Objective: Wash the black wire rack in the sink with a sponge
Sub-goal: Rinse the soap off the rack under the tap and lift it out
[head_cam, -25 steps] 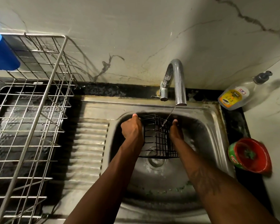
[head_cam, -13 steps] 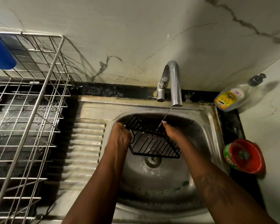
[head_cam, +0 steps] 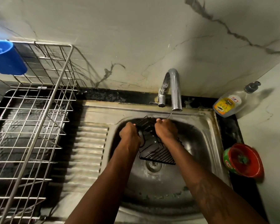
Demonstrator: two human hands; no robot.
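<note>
Presently, the black wire rack [head_cam: 157, 152] was inside the sink [head_cam: 205, 143] bowl. It was held tilted, lower edge just above the drain [head_cam: 153, 164], upper edge near the thin stream from the tap [head_cam: 174, 88].

Hand state:
- L hand [head_cam: 130, 135]: gripped the rack's left side, fingers curled round the wires.
- R hand [head_cam: 165, 130]: gripped the upper edge, fingers curled over it.
- Both hands were close together w/ the rack between them.
- No sponge was visible. Whether a palm hid one could not be told.

Handling (judgement):
- Weight: prob. light, as it was an open grid w/ little material.
- Stiffness: rigid as a whole. The thin cross wires may flex if squeezed hard.
- Surface: wet, likely coated wire, so expect a slippery grip, more so w/ soap.
- Fragility: low. A drop onto the steel bowl would prob. do little damage.

Where to hold (judgement):
- Take the outer frame wire, not the inner bars.
- Hook the fingers through the grid, approx. mid-side, to stop rotation.
- Scrubbing needs one hand free, so a one-hand hold on a side rail w/ the lower edge braced on the bowl floor looked the most stable option.
</note>
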